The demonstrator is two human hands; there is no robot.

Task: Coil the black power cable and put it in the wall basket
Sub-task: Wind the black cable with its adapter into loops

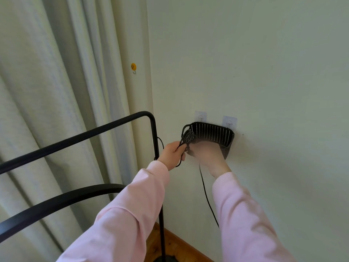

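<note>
A black perforated wall basket [213, 130] hangs on two clear adhesive hooks on the pale wall. My left hand [172, 152] is closed around a bundle of looped black power cable [187, 138], held at the basket's left rim. My right hand [206, 151] is blurred with motion and sits against the basket's front, covering its lower wall; whether it grips anything is unclear. A loose length of the cable [206, 197] hangs down from under my right hand toward the floor. Both arms wear pink sleeves.
A black metal rack frame [153, 129] with a vertical post stands close to the left of the basket. Pale curtains [56, 91] fill the left side. A yellow smiley hook [133, 67] sticks on the wall corner. Wooden floor [170, 244] shows below.
</note>
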